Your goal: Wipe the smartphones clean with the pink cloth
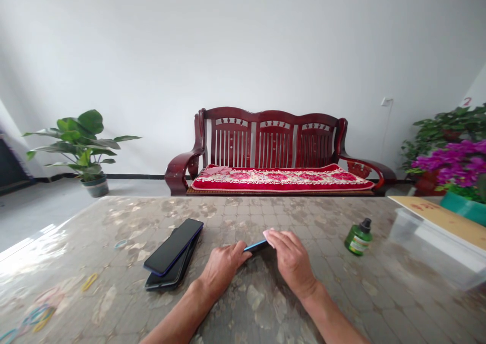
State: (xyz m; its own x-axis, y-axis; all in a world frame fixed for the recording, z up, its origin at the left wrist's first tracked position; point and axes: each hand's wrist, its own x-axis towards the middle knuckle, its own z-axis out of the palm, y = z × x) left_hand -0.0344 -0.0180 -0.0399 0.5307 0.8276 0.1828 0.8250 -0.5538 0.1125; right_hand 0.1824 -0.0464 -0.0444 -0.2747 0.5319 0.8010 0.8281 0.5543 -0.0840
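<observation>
My left hand (227, 263) is closed on the near left end of a smartphone (256, 245), which is tilted edge-on toward me with a bright blue strip along its edge. My right hand (290, 255) pinches a small pale pink cloth or tissue (269, 236) against the phone's right end. That end is hidden behind the cloth and fingers. Left of my hands, a dark smartphone with a blue rim (175, 245) lies askew on top of another black phone (167, 279).
A green bottle with a black cap (358, 238) stands on the right of the patterned table (322, 293). Farther right are a clear plastic box (417, 247) and purple flowers (451, 164). Rubber bands (89, 282) lie at left. A red wooden bench (273, 141) stands beyond.
</observation>
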